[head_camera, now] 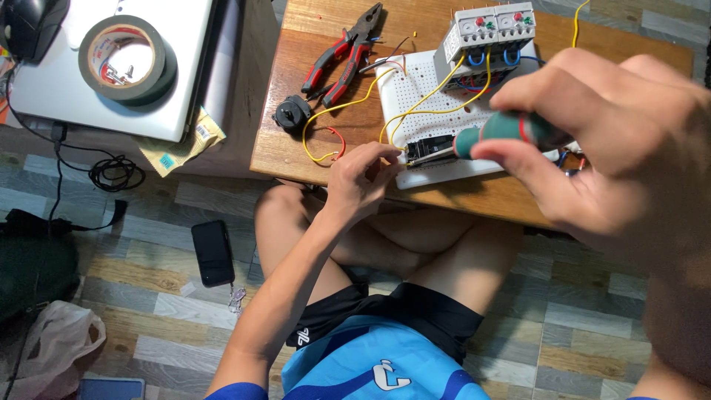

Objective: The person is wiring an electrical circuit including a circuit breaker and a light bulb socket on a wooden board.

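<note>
Grey plank flooring surrounds my low wooden bench (474, 200). On its white perforated board (415, 89), my left hand (359, 178) pinches a yellow wire (348, 107) at a small black terminal block (429, 150); my right hand (615, 148) fingers grip a green-handled screwdriver (511, 130) there.

Low wooden table (296, 141): white perforated board (422, 89) at centre, red-handled pliers (344, 55) far left, black round knob (294, 112) near left, yellow wire (326, 122). Plank floor (148, 296): black phone (213, 252), left.
</note>
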